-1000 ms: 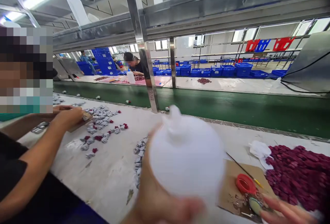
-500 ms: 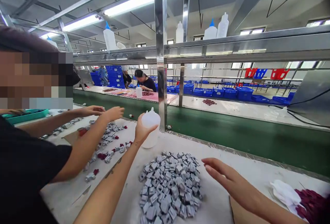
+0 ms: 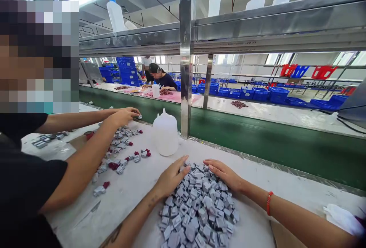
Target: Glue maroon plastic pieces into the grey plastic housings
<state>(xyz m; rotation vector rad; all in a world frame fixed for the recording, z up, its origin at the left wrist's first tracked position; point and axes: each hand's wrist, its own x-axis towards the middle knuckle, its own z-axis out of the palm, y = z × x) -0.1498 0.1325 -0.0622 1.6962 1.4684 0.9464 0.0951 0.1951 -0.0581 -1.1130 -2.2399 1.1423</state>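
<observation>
Left hand (image 3: 172, 177) lying open, I am bracketing the gray pieces (image 3: 198, 212) between it and my open right hand (image 3: 227, 174); the white bottle (image 3: 166, 135) is standing just beyond the left. Any push is calling for low, even palms.

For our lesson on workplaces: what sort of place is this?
Probably a factory assembly hall: a green conveyor belt runs between worktables, small grey parts lie heaped by the hands, and blue plastic crates stand stacked behind.
</observation>
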